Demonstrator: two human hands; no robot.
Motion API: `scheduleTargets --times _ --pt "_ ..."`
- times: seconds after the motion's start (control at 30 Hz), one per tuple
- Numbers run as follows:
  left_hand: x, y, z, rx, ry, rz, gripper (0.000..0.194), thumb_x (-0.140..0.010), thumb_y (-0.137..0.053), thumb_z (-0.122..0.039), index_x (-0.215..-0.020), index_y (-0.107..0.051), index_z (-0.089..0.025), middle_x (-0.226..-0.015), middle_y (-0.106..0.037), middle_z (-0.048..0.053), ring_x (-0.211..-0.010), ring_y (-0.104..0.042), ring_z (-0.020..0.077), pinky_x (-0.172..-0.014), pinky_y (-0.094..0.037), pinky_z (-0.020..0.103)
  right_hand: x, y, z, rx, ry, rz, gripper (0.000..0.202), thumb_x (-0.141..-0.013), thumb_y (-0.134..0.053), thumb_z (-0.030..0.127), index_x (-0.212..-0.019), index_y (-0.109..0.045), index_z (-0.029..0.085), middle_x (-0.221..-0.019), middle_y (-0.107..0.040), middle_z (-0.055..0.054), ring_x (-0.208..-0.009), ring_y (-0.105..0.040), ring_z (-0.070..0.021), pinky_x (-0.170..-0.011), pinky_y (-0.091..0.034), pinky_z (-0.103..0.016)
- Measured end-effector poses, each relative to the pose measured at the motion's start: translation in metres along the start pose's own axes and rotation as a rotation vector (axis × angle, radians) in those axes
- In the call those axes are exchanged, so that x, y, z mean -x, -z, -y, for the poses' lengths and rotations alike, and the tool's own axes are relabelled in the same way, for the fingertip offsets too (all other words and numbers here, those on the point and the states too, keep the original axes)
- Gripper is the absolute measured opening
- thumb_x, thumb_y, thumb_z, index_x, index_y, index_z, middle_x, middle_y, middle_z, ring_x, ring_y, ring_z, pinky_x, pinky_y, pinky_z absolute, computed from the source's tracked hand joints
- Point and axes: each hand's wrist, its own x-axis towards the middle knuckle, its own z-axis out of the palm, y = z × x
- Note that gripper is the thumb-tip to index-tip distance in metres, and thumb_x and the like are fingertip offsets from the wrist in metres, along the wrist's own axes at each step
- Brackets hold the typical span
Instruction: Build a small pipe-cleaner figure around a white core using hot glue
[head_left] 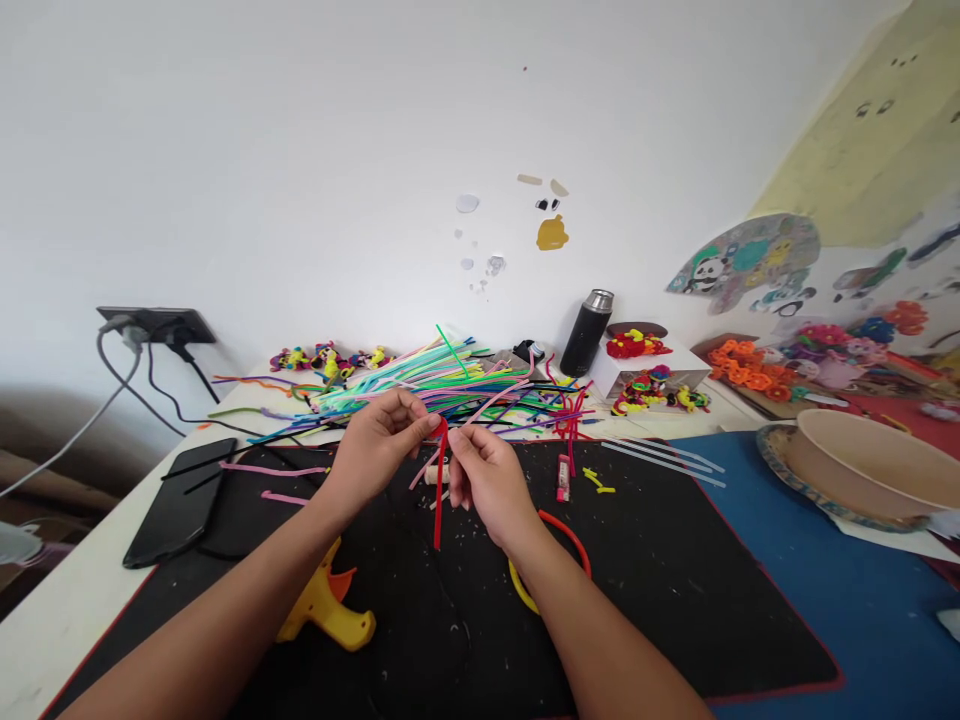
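Close together above the black mat [645, 600], my two hands pinch a red pipe cleaner [439, 515]. It is bent over at the top, and one end hangs straight down between them. My left hand [384, 440] grips the bend between thumb and forefinger. At the same upper part, the thumb and fingers of my right hand [487, 478] are closed on the strand; the exact hold is partly hidden. Beneath my left forearm lies a yellow glue gun [330, 608] with an orange trigger, partly covered. A red and yellow ring-shaped thing [571, 535] is partly behind my right forearm.
A heap of colourful pipe cleaners [442, 370] lies along the wall. Beside it stand a black flask [587, 335] and a white box [652, 372]. A black phone-like slab [180, 505] is at left, pale sticks [667, 460] and a bowl [892, 460] at right.
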Motion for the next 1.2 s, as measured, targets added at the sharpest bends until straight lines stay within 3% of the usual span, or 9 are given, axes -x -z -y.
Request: scheduleTargets --times 0.4,0.67,1.0,1.2 --pt "0.009 -0.010 0.011 -0.143 -0.119 -0.073 0.024 -0.087 -0.072 -0.039 -0.082 -0.058 -0.020 -0.065 -0.059 -0.005 -0.055 -0.056 0.0117 -0.052 -0.043 0.023 0.000 -0.001 -0.001 0.010 0.007 0.008 0.038 -0.090 -0.064 0.055 -0.080 -0.055 0.020 -0.048 -0.053 0.008 -0.034 -0.047 -0.0075 -0.034 -0.028 -0.017" --pt "0.009 -0.011 0.007 -0.047 -0.089 -0.048 0.028 -0.086 -0.075 -0.042 -0.082 -0.057 -0.021 -0.063 -0.060 -0.005 -0.051 -0.055 0.0113 -0.049 -0.043 0.022 0.001 -0.002 0.000 0.015 0.017 0.008 0.037 -0.090 -0.064 0.053 -0.077 -0.054 0.021 -0.047 -0.051 0.008 -0.034 -0.046 -0.0075 -0.034 -0.029 -0.018" --pt "0.003 -0.003 0.003 0.044 -0.046 0.023 0.035 -0.093 -0.067 -0.054 -0.085 -0.057 -0.021 -0.061 -0.056 -0.005 -0.047 -0.049 0.0104 -0.047 -0.038 0.022 0.001 -0.001 0.000 0.005 -0.002 -0.002 0.034 -0.089 -0.065 0.052 -0.081 -0.060 0.019 -0.048 -0.053 0.008 -0.034 -0.047 -0.0079 -0.034 -0.028 -0.017" --pt "-0.006 0.012 0.004 -0.002 0.037 0.080 0.043 -0.093 -0.064 -0.058 -0.074 -0.058 -0.020 -0.059 -0.057 -0.003 -0.049 -0.047 0.0112 -0.049 -0.035 0.024 0.002 -0.003 0.003 0.030 0.007 0.004 0.036 -0.087 -0.066 0.054 -0.077 -0.057 0.020 -0.047 -0.053 0.008 -0.034 -0.046 -0.0078 -0.034 -0.029 -0.018"
